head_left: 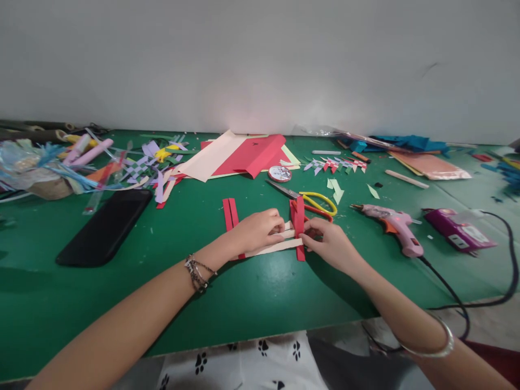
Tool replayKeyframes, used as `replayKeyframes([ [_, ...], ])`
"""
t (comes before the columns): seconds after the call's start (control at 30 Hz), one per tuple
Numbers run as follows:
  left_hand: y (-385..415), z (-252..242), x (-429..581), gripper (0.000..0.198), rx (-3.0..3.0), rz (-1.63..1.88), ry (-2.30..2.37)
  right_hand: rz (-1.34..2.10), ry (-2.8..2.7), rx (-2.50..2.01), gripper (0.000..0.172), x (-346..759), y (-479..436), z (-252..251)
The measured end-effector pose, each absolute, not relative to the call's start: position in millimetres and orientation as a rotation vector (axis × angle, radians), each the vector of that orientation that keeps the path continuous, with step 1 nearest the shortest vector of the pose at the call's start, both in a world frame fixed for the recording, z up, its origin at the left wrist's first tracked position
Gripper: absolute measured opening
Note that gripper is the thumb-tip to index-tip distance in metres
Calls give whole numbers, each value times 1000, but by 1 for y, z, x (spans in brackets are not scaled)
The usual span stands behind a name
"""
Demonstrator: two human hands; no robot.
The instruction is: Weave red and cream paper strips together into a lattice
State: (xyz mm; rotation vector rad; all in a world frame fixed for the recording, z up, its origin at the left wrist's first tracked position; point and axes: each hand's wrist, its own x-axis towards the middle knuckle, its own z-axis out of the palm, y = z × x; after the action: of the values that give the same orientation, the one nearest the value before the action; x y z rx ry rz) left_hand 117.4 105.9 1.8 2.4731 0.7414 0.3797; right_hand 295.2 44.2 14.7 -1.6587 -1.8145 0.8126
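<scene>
My left hand (262, 230) rests over cream paper strips (280, 247) on the table, its fingers curled down and closed on them. At their right end, my right hand (331, 241) pinches with thumb and forefinger where the strips meet a red paper strip (300, 216). This red strip stands crosswise to the cream ones. To the left, a pair of red strips (231, 213) lies crosswise too, partly hidden under my left hand. Scissors (319, 203) with yellow and red handles lie just behind my right hand.
A phone (105, 227) lies at left beside a heap of paper scraps and ribbon. Red and cream sheets (252, 154) are at the back. At right are a pink glue gun (392, 225), a purple power strip (459, 230) with a cable, and woven paper pieces (335, 164).
</scene>
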Motion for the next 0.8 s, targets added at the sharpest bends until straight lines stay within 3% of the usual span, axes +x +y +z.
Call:
replayKeyframes([
  [0.2,108,1,117,21,2471,447,712,837,-1799,-1658,12,295,47,18],
  [0.43,106,3,118,15,2371,536,690,1221,-1493,-1696,13,289,50,24],
  [0.8,101,9,119,9,2185,616,960,1367,-1257,-1660,15,289,48,31],
])
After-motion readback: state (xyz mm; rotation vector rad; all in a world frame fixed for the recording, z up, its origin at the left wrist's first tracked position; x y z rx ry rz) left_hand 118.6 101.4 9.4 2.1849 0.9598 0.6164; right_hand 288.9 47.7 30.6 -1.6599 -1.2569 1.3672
